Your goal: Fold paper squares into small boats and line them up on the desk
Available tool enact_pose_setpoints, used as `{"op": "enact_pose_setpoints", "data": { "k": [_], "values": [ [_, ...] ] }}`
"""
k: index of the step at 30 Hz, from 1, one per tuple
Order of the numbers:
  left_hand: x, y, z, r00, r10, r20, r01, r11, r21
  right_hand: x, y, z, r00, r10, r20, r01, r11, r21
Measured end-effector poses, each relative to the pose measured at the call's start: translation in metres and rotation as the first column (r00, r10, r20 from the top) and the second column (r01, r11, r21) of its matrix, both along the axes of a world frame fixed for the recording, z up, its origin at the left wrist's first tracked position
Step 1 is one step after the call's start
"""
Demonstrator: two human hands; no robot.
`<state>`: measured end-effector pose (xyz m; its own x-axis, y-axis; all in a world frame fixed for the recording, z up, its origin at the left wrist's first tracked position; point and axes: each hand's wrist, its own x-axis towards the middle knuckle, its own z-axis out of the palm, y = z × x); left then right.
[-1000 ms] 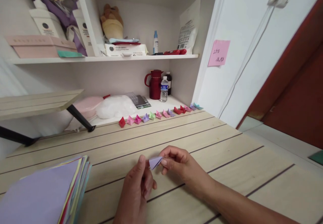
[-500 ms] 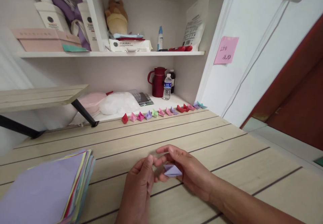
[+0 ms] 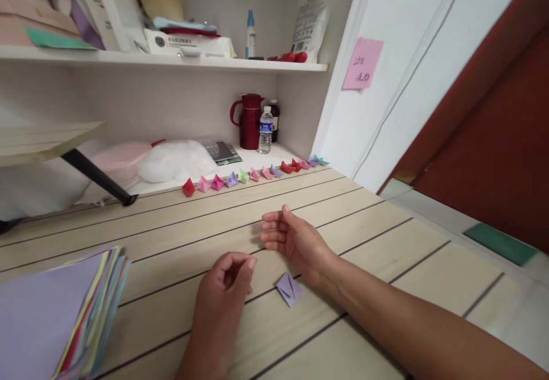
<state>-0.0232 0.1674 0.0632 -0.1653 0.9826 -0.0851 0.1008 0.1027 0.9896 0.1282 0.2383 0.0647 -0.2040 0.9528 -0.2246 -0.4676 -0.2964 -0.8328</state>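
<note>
the purple fold [image 3: 289, 290] lies flat on the table [image 3: 386, 234] at lower centre, just below the right hand [image 3: 302, 247], the nearer one, fingers spread and empty; no clear long axis. the left hand [image 3: 223, 297], left of it, curls closed, nothing seen between. the note [image 3: 362, 64], upper right, seems to read "250"; the bottle [image 3: 265, 136] label is illegible.

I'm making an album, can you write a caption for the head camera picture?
Left hand and right hand near a folded purple paper, little paper boats lined up behind.
</note>
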Motion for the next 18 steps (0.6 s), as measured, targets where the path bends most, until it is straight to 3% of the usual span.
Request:
{"op": "enact_pose_setpoints", "data": {
  "k": [5, 10, 14, 18],
  "values": [
    [0.007, -0.002, -0.013, 0.982, -0.085, -0.169, 0.119, 0.971, 0.205, 0.001, 0.002, -0.002, 0.999, 0.007, -0.035, -0.006, 1.0, 0.017],
    [0.011, -0.003, -0.029, 0.898, -0.118, -0.425, 0.277, 0.901, 0.335, 0.0, 0.001, 0.002, 0.998, 0.002, -0.064, -0.002, 1.0, -0.006],
    [0.013, -0.001, -0.03, 0.777, -0.09, -0.623, 0.393, 0.842, 0.37, 0.0, 0.0, 0.007, 0.997, 0.005, -0.072, -0.006, 1.0, -0.021],
    [0.015, 0.0, -0.026, 0.707, -0.024, -0.706, 0.447, 0.789, 0.422, 0.0, -0.001, 0.008, 0.998, 0.008, -0.068, -0.01, 0.999, -0.031]
  ]
}}
